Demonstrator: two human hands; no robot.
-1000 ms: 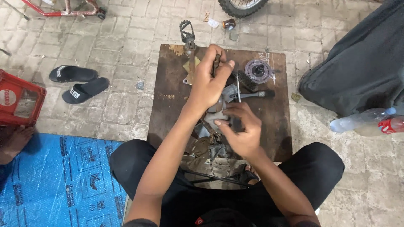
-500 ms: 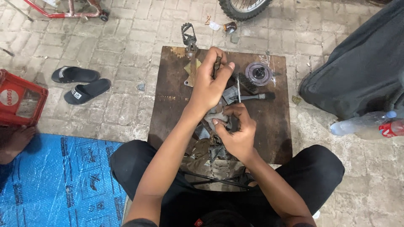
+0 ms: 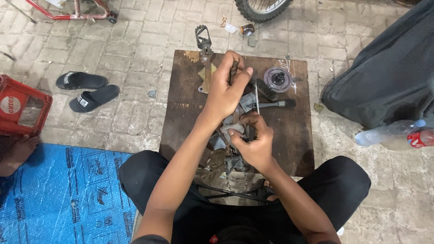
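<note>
1. One brown wooden board (image 3: 289,135) lay flat on the brick paving, rough and stained; everything below is placed from it.
2. Two hands worked over the board's middle. The left hand (image 3: 224,92) was clenched around a dark metal rod (image 3: 233,71) that stood upright in its fist.
3. The right hand (image 3: 253,140) sat just nearer the person, fingers curled tight on a grey metal part (image 3: 235,122); how that part was shaped underneath, I could not tell.
4. One thin screwdriver (image 3: 257,97) poked up between the two hands.
5. One black-handled brush (image 3: 273,104) lay on the board to the right of the hands, and one round, clear-lidded disc (image 3: 278,79) sat beyond it.
6. One toothed metal foot peg (image 3: 204,40) hung over the board's far edge.
7. Two black sandals (image 3: 88,90) lay left of the board.
8. One red plastic crate (image 3: 22,110) was farther left still.
9. One clear plastic bottle (image 3: 389,135) lay right of the board.
</note>
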